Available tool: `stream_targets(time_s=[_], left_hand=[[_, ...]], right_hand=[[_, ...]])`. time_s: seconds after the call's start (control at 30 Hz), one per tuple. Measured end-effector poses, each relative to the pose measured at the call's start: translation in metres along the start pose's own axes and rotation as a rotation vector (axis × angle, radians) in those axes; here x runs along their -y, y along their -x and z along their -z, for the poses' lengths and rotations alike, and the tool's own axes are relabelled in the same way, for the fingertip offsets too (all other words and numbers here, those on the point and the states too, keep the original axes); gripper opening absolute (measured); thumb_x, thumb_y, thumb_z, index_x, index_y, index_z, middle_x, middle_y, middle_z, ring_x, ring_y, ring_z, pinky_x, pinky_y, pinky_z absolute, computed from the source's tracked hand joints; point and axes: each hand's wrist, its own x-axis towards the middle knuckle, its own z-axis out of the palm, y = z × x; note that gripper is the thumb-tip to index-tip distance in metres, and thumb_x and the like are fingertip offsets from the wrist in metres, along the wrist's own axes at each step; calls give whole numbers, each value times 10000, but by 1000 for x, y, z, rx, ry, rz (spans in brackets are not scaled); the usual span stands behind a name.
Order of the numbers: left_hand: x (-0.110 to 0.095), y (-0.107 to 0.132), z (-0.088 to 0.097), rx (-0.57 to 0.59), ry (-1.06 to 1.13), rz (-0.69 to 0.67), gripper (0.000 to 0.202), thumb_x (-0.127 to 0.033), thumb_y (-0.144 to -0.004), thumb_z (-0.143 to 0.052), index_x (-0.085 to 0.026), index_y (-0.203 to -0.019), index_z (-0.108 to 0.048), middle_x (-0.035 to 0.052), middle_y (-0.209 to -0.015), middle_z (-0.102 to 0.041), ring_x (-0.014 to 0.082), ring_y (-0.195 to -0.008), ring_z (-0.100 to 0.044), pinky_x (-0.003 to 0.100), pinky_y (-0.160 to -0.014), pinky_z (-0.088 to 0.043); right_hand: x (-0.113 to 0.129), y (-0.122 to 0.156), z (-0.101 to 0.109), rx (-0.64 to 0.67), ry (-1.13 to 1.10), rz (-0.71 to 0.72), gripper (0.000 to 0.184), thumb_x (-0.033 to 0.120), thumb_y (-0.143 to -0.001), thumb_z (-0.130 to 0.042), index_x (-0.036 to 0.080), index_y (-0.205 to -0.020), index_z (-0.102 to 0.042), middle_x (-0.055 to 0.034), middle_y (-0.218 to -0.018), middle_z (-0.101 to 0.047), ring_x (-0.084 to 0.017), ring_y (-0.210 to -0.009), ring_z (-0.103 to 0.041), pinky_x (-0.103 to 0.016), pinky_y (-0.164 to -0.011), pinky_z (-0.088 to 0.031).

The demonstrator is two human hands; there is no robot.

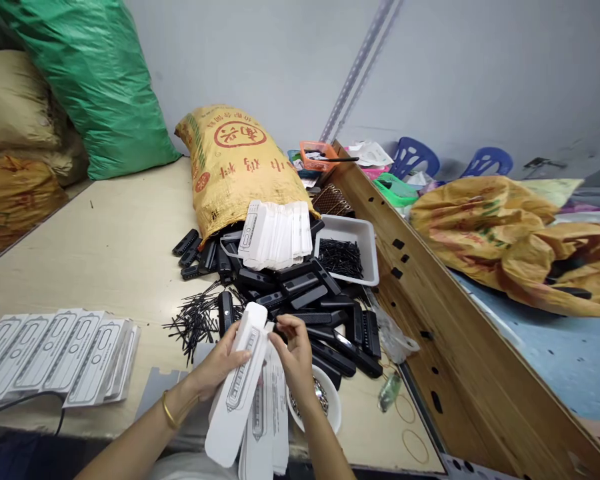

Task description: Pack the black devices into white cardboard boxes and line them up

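My left hand (219, 365) grips a long white printed card (237, 387), tilted upward over more white cards (270, 413) at the table's near edge. My right hand (294, 350) is at the card's upper end, fingers pinched close to a black plastic part; what they pinch is unclear. Just beyond lies a heap of black plastic parts (305, 300) and a scatter of thin black pins (195, 320). A gold bangle sits on my left wrist.
A yellow sack (233, 167) spills parts at the back, with a stack of white cards (275, 233) on it. A white tray (367, 233) holds pins. A row of finished cards (55, 357) lies left. A white bowl (330, 413), wooden divider (430, 300), green bag (95, 87).
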Motion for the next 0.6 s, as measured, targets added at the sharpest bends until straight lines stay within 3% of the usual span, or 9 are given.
stream_targets(time_s=[0.07,0.13,0.23,0.3,0.4,0.5,0.6], left_hand=[[-4,0,0,-47,-30,-64,782,-382,-796,-574,-405,-1395,-72,79,-1217,-543,182,-768,-635,344,-670,-505],[-5,0,2,-137,-117,-148,752,-374,-792,-572,-415,-1389,-118,57,-1338,-447,178,-865,-612,321,-738,-493],[1,0,8,-204,-242,-191,582,-366,-787,-572,-301,-1304,-315,63,-1166,-553,174,-872,-592,280,-736,-481],[9,2,9,-167,-262,-143,484,-380,-802,-547,-265,-1223,-337,37,-962,-588,159,-751,-597,280,-666,-487],[20,3,6,-163,-248,-114,439,-393,-814,-537,-261,-1173,-322,27,-945,-573,151,-768,-600,277,-695,-481],[23,1,0,-273,-202,-106,562,-425,-814,-537,-287,-1261,-225,36,-976,-590,155,-821,-608,284,-751,-469],[22,2,-4,-325,-119,-17,782,-471,-807,-531,-321,-1368,-7,24,-885,-620,168,-736,-627,327,-720,-485]], right_hand=[[-7,12,-14,-8,-160,-141,341,411,-845,-495,259,-1150,-496,-68,-1017,-562,-220,-910,-549,-358,-770,-466],[-11,22,-27,78,-262,-216,420,420,-876,-436,276,-1269,-405,-63,-981,-578,-208,-850,-574,-341,-724,-487],[-13,24,-37,92,-258,-196,398,422,-871,-452,270,-1238,-434,-51,-993,-572,-194,-864,-572,-318,-753,-479],[-13,19,-36,99,-175,-155,266,419,-850,-493,234,-1030,-560,-40,-959,-560,-187,-868,-558,-290,-743,-463],[-15,13,-35,81,-125,-132,275,421,-850,-490,194,-707,-549,-22,-828,-532,-165,-787,-541,-262,-689,-444],[-16,12,-37,-16,-225,-173,215,424,-844,-502,212,-836,-541,-15,-829,-556,-159,-756,-548,-265,-680,-451],[-16,12,-40,-18,-353,-232,275,451,-824,-527,223,-976,-537,-35,-903,-607,-180,-812,-579,-292,-719,-467]])
